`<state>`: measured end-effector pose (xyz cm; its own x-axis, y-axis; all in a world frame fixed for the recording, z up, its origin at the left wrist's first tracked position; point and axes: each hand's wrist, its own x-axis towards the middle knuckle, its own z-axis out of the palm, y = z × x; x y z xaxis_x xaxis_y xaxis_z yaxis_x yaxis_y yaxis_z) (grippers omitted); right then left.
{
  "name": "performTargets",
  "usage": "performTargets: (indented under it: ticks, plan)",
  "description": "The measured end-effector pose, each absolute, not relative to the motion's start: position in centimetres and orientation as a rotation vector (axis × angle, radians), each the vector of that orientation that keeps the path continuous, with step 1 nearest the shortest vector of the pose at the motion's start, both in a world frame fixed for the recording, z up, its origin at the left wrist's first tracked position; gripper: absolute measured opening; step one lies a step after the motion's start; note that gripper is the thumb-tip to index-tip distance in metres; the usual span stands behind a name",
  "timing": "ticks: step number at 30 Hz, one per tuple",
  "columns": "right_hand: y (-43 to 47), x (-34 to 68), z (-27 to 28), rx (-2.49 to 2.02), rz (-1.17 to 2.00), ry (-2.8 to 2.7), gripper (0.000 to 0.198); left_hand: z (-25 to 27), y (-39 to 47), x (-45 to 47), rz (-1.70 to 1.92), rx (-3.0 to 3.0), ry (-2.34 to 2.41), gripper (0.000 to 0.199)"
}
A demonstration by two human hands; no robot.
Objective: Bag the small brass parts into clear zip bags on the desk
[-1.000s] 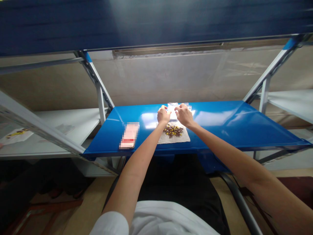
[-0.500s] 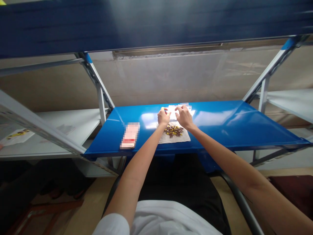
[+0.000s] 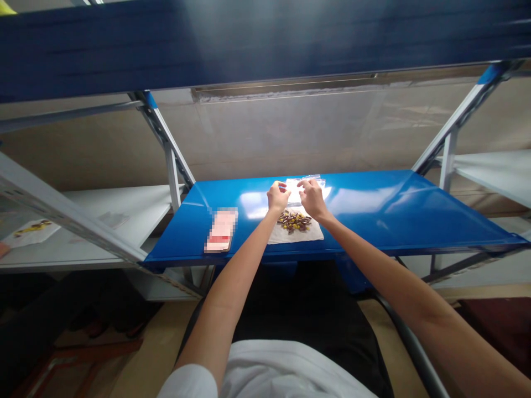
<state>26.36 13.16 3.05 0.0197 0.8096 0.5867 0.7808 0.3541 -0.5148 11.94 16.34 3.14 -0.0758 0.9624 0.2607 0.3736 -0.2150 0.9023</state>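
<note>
Hands barely moved since the earlier frame; only slight finger shifts. Left hand and right hand stand apart, fingers curled, at either side of a shiny packet; cannot tell if either grips it. Brown-and-yellow pieces lie heaped on a pale sheet on the desk, bodyward of both hands, roughly equally near, heap longer crosswise.
</note>
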Motion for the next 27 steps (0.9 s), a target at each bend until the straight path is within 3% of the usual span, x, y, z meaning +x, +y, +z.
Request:
performTargets:
  ticks: [11,22,27]
  plan:
    - [16.1,31.4,5.9,-1.522,-0.128,-1.735,0.038,6.1,19.3,16.5,1.254,1.875,1.310,0.013]
    - [17.1,33.2,3.4,-1.789,-0.213,-1.961,0.043,6.7,18.2,18.7,0.640,2.640,1.532,0.023]
    - [17.5,34.0,3.3,-1.663,-0.197,-1.942,0.042,6.5,18.3,18.4,0.607,2.663,1.525,0.023]
